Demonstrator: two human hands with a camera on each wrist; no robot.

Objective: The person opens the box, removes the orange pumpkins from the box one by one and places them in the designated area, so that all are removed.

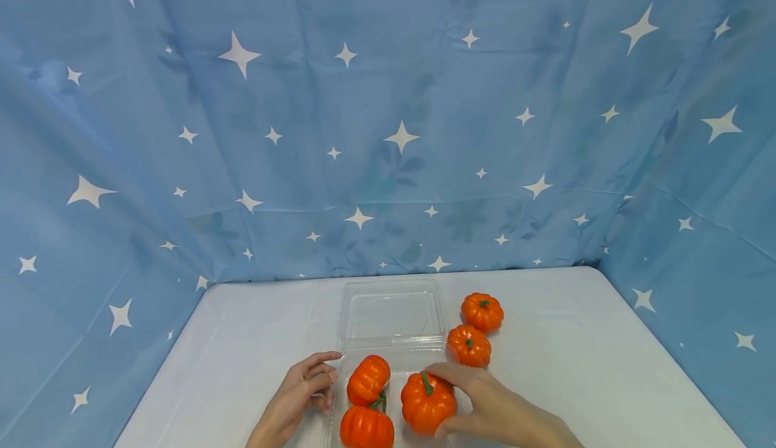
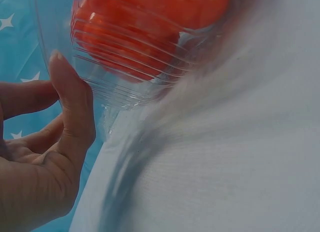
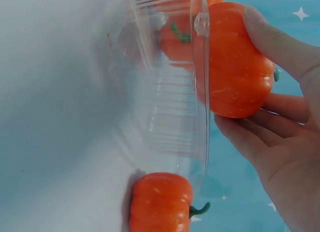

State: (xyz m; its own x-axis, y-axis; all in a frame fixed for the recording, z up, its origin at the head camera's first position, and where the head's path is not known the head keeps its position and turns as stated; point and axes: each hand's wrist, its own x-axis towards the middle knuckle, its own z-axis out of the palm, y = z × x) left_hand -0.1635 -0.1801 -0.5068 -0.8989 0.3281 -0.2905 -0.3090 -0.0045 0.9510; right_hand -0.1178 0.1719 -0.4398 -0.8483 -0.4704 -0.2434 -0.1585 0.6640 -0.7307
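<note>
"Orange, that pumpkin [image 1: 427, 409]! Where is it?"
"Over the right side of the clear box [image 1: 397, 365], stem up. It's round, with no long side."
"Which hand is closer?"
"The right hand [image 1: 485, 401]. It holds the pumpkin, thumb on the near side, fingers on the far side. The pumpkin sits just left of the palm."
"And the left hand [image 1: 297, 394]?"
"At the box's left edge. I can't tell if it pinches."

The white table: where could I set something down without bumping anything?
Bare table lies between the left hand and the table's left edge, and again from the two loose pumpkins across to the right edge. The middle is crowded: the clear container with two pumpkins in it, its open lid behind, and the right hand gripping another pumpkin.
</note>
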